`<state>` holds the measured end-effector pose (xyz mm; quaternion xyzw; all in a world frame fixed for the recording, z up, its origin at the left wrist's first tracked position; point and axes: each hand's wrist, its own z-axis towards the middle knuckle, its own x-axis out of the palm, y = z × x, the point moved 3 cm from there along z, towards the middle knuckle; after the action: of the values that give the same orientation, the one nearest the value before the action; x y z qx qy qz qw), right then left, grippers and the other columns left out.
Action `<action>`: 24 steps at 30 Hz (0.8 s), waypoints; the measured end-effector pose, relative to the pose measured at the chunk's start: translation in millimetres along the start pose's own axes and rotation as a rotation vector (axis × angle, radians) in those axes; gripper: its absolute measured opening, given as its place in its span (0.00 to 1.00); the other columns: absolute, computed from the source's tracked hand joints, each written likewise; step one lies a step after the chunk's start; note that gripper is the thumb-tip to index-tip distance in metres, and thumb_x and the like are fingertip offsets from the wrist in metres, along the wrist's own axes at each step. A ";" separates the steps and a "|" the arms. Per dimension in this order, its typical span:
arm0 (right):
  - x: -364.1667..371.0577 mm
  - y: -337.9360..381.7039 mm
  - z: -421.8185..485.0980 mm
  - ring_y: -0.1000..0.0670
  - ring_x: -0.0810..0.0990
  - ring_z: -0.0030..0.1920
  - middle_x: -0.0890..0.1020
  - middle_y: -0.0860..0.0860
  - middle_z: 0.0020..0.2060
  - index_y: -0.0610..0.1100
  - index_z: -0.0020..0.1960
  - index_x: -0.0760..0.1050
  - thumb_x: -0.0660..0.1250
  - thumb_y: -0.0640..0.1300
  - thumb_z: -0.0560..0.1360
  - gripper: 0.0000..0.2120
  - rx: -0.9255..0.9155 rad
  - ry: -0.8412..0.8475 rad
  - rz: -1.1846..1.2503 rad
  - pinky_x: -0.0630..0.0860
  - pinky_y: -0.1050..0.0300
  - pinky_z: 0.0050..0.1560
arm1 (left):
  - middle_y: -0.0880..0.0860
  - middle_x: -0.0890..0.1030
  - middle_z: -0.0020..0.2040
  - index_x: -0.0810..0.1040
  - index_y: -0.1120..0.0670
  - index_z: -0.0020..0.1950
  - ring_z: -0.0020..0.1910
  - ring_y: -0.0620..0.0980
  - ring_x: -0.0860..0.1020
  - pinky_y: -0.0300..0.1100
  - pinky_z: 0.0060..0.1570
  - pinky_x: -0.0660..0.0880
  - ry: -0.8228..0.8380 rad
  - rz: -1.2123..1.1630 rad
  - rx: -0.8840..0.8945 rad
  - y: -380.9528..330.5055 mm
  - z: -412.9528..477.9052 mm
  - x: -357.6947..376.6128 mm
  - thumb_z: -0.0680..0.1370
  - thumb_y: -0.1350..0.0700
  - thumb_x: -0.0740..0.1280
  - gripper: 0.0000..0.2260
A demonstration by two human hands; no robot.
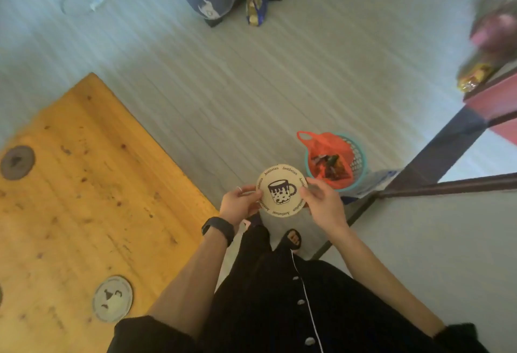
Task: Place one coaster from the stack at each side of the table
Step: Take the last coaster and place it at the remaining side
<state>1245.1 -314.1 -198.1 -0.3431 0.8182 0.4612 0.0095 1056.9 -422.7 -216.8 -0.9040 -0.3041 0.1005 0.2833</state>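
Note:
A round cream coaster [281,189] printed with a dark mug and the word "Aesthetics" is held flat over the floor, just right of the wooden table's [84,198] corner. My left hand [240,204] grips its left rim and my right hand [321,201] grips its right rim. Whether more coasters lie under it I cannot tell. Two coasters lie on the table: one [112,298] near its right edge close to me, and a darker one [17,162] at the far left. A sliver of something shows at the frame's left edge.
A teal basket [359,161] lined with a red plastic bag stands on the grey floor just beyond my right hand. A dark metal frame [436,154] and a red shelf rise on the right. A blue blanket hangs at the top. My feet are below the coaster.

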 end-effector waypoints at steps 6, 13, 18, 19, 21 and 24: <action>18.5 53.8 62.2 0.52 0.84 0.51 0.84 0.54 0.51 0.48 0.63 0.78 0.70 0.48 0.78 0.14 -0.065 0.124 -0.117 0.82 0.42 0.56 | 0.54 0.84 0.48 0.77 0.57 0.58 0.36 0.46 0.83 0.38 0.35 0.78 -0.085 -0.160 0.004 -37.7 26.9 -18.2 0.75 0.57 0.72 0.13; 60.7 134.6 147.5 0.53 0.85 0.51 0.85 0.57 0.51 0.56 0.60 0.77 0.70 0.50 0.78 0.11 -0.137 0.270 -0.276 0.82 0.43 0.56 | 0.55 0.83 0.47 0.77 0.58 0.58 0.37 0.47 0.80 0.39 0.35 0.78 -0.177 -0.366 0.015 -89.4 70.0 -49.9 0.76 0.58 0.71 0.13; 98.9 191.0 194.7 0.53 0.85 0.52 0.84 0.60 0.49 0.62 0.55 0.75 0.70 0.50 0.78 0.09 -0.209 0.395 -0.392 0.82 0.45 0.56 | 0.58 0.82 0.53 0.77 0.58 0.59 0.45 0.51 0.80 0.45 0.45 0.77 -0.265 -0.474 0.027 -126.2 84.8 -77.2 0.76 0.58 0.70 0.12; 109.3 202.9 202.1 0.53 0.85 0.51 0.84 0.60 0.49 0.62 0.55 0.75 0.70 0.50 0.78 0.09 -0.229 0.421 -0.405 0.82 0.45 0.56 | 0.58 0.82 0.53 0.77 0.58 0.59 0.45 0.51 0.80 0.46 0.47 0.78 -0.294 -0.501 0.036 -132.2 88.3 -84.8 0.76 0.58 0.71 0.12; 132.8 225.5 218.4 0.52 0.85 0.51 0.85 0.56 0.51 0.60 0.55 0.76 0.71 0.48 0.78 0.09 -0.246 0.472 -0.433 0.83 0.44 0.55 | 0.57 0.83 0.52 0.77 0.58 0.58 0.46 0.52 0.80 0.47 0.50 0.78 -0.347 -0.564 0.049 -144.2 93.6 -101.3 0.76 0.58 0.71 0.12; 174.7 260.8 240.0 0.53 0.85 0.50 0.85 0.56 0.50 0.62 0.51 0.76 0.71 0.48 0.78 0.09 -0.304 0.581 -0.528 0.83 0.46 0.53 | 0.57 0.84 0.52 0.78 0.58 0.57 0.45 0.52 0.81 0.46 0.48 0.78 -0.447 -0.659 0.037 -152.7 104.1 -125.1 0.75 0.57 0.72 0.12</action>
<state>890.6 -139.6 -198.8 -0.6543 0.5936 0.4423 -0.1546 845.4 -351.7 -213.4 -0.7087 -0.6300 0.2039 0.2434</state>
